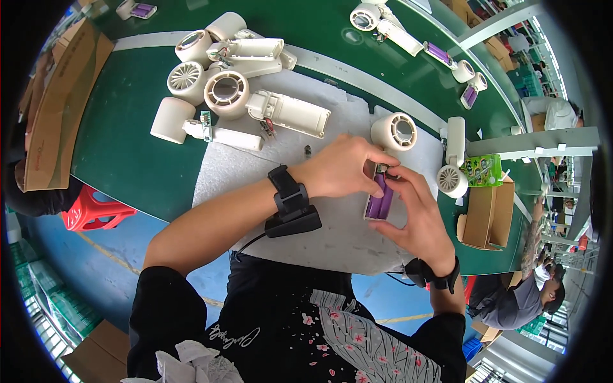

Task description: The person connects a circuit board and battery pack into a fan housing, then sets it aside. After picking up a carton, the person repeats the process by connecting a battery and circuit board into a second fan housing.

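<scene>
A cream handheld fan lies on the grey-white foam mat, its round head (394,131) pointing away from me. The opened handle shows purple battery cells (381,199) inside. My left hand (345,167) pinches the upper end of the handle, thumb on the batteries, close to a small metal-looking part and wires. From the right, my right hand (418,214) holds the same handle, fingers at its top and thumb near its lower end. Exactly what the fingertips grip by the wires is hidden.
Several cream fan bodies (227,96) are piled at the far left of the mat (306,191). Another fan (453,182) lies right, beside a green packet (484,171) and a cardboard box (485,217). More fan parts with purple cells (439,54) rest on the green table.
</scene>
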A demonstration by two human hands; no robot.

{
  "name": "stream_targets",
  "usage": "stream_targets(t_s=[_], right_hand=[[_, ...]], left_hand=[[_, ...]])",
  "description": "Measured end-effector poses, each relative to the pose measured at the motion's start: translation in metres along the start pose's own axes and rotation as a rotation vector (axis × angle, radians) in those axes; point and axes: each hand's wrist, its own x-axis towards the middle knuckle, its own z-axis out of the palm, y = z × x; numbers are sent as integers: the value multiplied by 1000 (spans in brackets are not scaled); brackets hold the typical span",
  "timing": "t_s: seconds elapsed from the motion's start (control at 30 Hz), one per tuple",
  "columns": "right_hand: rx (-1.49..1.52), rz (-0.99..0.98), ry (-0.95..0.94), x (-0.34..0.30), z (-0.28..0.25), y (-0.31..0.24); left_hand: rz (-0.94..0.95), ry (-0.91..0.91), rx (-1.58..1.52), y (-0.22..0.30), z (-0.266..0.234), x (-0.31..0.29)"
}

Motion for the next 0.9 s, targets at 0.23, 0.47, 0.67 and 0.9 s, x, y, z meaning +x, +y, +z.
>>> stream_targets(t_s=[0.23,0.47,0.67,0.9], right_hand=[[-143,68,7,7,9,9],[-470,302,439,71,-6,59],[-437,249,255,144,-43,93],[-486,326,-66,236,-24,216]], left_hand=[[-2,106,-38,-8,8,3],[64,210,51,-9,4,5],[107,221,84,-13,6,6],[139,259,108,-32,12,4]])
